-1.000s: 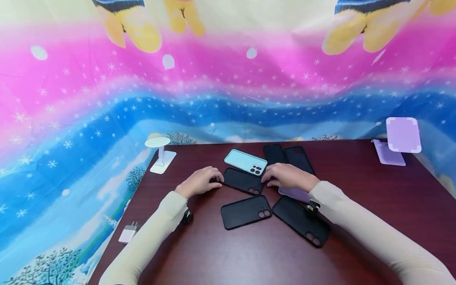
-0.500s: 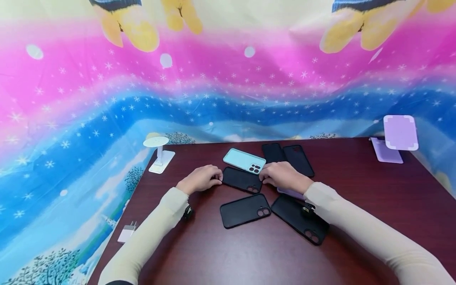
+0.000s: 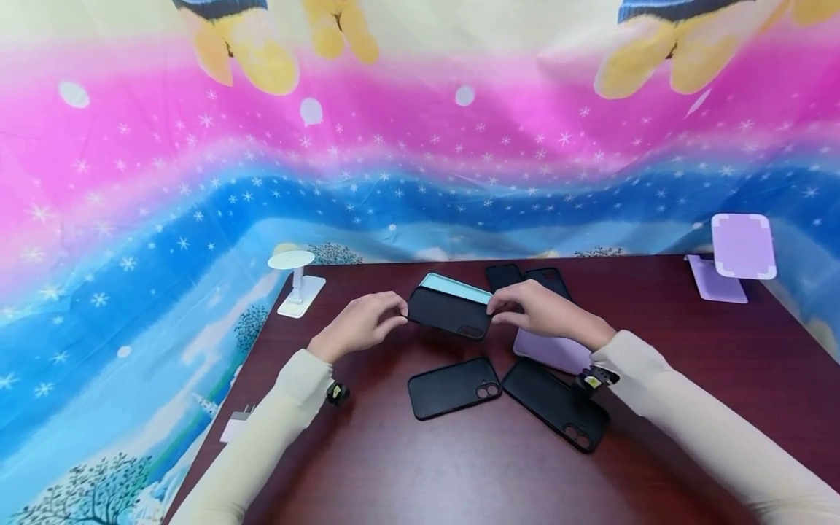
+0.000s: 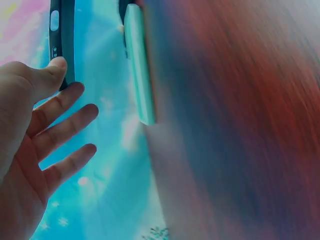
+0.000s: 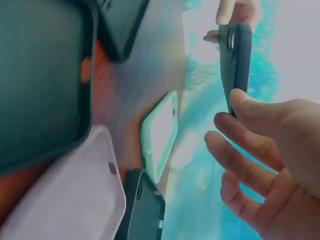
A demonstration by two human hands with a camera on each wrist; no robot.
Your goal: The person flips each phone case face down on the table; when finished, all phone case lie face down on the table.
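Note:
Both hands hold a black phone case [image 3: 446,312] up off the table, tilted, between them. My left hand [image 3: 362,321] pinches its left end; in the left wrist view the thumb [image 4: 50,75] and index finger grip the case's corner [image 4: 62,40], the other fingers spread away. At the opposite end my right hand [image 3: 534,310] pinches it, and the right wrist view shows that case [image 5: 235,60] edge-on between thumb and index finger. Behind it, partly covered in the head view, lies a mint phone case [image 3: 459,286] on the table.
Nearer on the table [image 3: 367,467] lie two more black cases, one in the middle [image 3: 453,390] and one to the right [image 3: 558,405]. A purple case [image 3: 551,350] sits under the right forearm. Stands occupy the back corners, white [image 3: 298,284] and purple [image 3: 741,248].
The black case lay flat on the table between the hands; now both hands have lifted and tilted it, so it overlaps the mint case. More of the purple case shows.

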